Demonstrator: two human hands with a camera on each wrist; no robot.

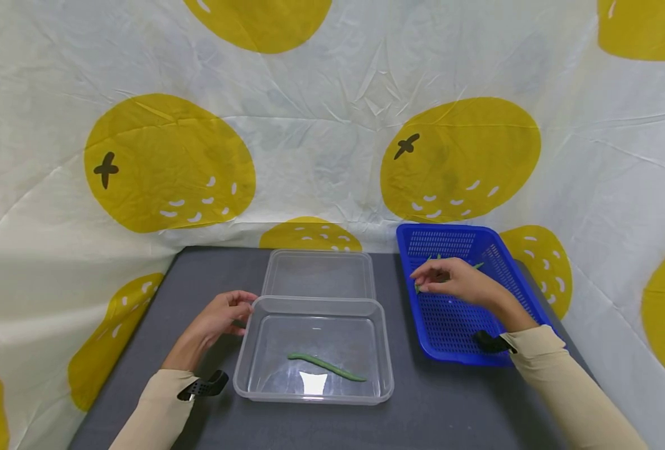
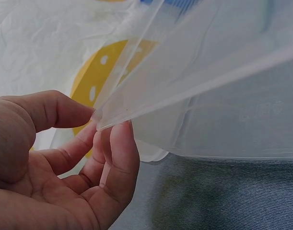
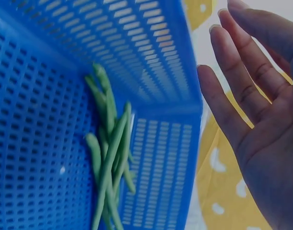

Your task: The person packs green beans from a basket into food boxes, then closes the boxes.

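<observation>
My left hand [image 1: 225,315] pinches the rim of a clear plastic container [image 1: 315,306] at its far left corner. In the left wrist view, the thumb lies above that corner and the fingers [image 2: 122,148] are beneath it. A single green bean [image 1: 327,366] lies slanted on the container's floor. Over the left side of a blue perforated basket [image 1: 450,351] hovers my right hand [image 1: 456,280]. Its fingers [image 3: 244,79] look loosely bent, with nothing visible between them. A bunch of green beans [image 3: 108,148] lies along the basket's wall in the right wrist view; the hand partly hides them in the head view.
A flat clear lid [image 1: 318,273] lies behind the container, touching or close to its back edge. The dark table [image 1: 422,412] ends at a white curtain [image 1: 321,169] with yellow fruit prints, which hangs behind and along both sides.
</observation>
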